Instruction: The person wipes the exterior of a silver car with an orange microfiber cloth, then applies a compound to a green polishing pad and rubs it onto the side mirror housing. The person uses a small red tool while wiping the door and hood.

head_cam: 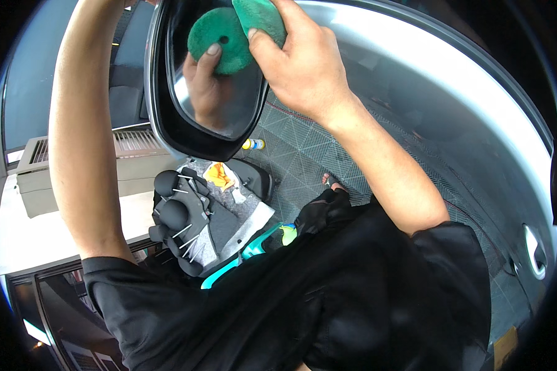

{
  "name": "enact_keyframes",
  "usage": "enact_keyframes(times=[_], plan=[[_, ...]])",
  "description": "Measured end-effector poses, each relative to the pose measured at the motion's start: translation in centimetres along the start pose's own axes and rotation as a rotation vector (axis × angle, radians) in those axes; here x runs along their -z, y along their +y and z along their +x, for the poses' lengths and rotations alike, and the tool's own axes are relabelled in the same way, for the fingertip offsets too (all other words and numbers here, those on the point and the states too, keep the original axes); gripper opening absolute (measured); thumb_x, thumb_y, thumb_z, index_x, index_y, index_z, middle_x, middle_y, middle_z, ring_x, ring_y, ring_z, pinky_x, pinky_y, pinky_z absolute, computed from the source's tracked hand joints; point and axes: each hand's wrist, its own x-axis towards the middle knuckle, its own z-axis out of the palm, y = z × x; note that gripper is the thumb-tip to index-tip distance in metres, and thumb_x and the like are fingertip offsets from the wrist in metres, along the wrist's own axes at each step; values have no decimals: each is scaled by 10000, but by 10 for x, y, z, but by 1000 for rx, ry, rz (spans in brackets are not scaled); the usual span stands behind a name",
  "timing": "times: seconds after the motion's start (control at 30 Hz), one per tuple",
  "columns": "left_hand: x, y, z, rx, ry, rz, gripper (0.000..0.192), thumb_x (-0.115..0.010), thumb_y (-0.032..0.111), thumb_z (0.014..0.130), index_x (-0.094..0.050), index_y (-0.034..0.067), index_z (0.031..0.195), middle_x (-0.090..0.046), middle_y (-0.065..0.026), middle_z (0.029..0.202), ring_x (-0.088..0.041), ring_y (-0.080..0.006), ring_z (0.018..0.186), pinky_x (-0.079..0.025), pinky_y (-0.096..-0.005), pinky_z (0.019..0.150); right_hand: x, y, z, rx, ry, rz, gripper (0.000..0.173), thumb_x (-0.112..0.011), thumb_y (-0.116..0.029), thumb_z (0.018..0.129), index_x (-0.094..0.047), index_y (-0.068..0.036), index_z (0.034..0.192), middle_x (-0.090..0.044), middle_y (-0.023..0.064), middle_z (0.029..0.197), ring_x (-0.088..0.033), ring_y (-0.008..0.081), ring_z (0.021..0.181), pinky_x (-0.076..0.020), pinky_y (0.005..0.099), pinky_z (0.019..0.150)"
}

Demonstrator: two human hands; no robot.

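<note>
My right hand (306,60) pinches a green round fuzzy pad (262,21), thumb on its near face, fingers behind. It is beside the right rim of a car's side mirror. In the mirror glass (227,104) the pad's reflection shows a dark central hole; whether the pad touches the glass I cannot tell. Glossy black housing (209,146) frames the glass. My left arm reaches up along the mirror's left side, and just a sliver of my left hand (120,2) shows at the top edge. What that hand holds or touches is hidden.
A silver car door (399,60) curves along the right, with its handle (534,252). Below the mirror, a grey felt-like surface (223,222) bears black rounded pieces, white sticks and an orange-yellow cloth (219,175). A yellow bottle (253,144) is on the tiled floor (306,153). A white counter (134,213) stands left.
</note>
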Motion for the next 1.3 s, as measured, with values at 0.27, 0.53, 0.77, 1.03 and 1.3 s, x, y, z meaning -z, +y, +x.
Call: enact_keyframes(times=[0.27, 0.53, 0.77, 1.03, 1.3], plan=[[2, -21, 10, -163, 52, 32, 452, -518, 81, 870, -685, 10, 1283, -692, -224, 1286, -654, -350, 1206, -482, -431, 1071, -96, 62, -84, 596, 445, -231, 554, -687, -151, 927, -523, 68, 1409, -712, 304, 1150, -728, 353, 1108, -566, 401, 949], [9, -30, 28, -112, -159, -14, 490, -530, 92, 839, -684, 20, 1299, -679, -230, 1313, -641, -344, 1236, -467, -420, 1084, -70, 14, -42, 341, 626, -446, 508, -637, -209, 923, -558, 38, 1360, -714, 304, 895, -761, 399, 876, -598, 448, 802], [2, -32, 18, -183, -58, 3, 494, -520, 95, 854, -667, 5, 1317, -658, -229, 1353, -631, -348, 1252, -466, -422, 1097, -103, 38, -77, 625, 514, -391, 491, -643, -91, 943, -503, 53, 1391, -707, 307, 916, -752, 420, 814, -606, 456, 708], [7, -20, 22, -139, -111, 22, 477, -518, 88, 849, -686, 6, 1288, -672, -218, 1333, -638, -348, 1239, -468, -423, 1092, -107, 31, -89, 710, 428, -437, 570, -670, -18, 897, -463, 115, 1412, -705, 314, 921, -753, 416, 743, -615, 445, 653], [6, -26, 17, -211, -91, 10, 465, -521, 69, 833, -703, 16, 1257, -683, -223, 1303, -644, -355, 1224, -473, -423, 1079, -83, 28, -32, 685, 638, -555, 497, -653, -58, 912, -518, 11, 1386, -704, 272, 850, -709, 455, 743, -591, 497, 643]])
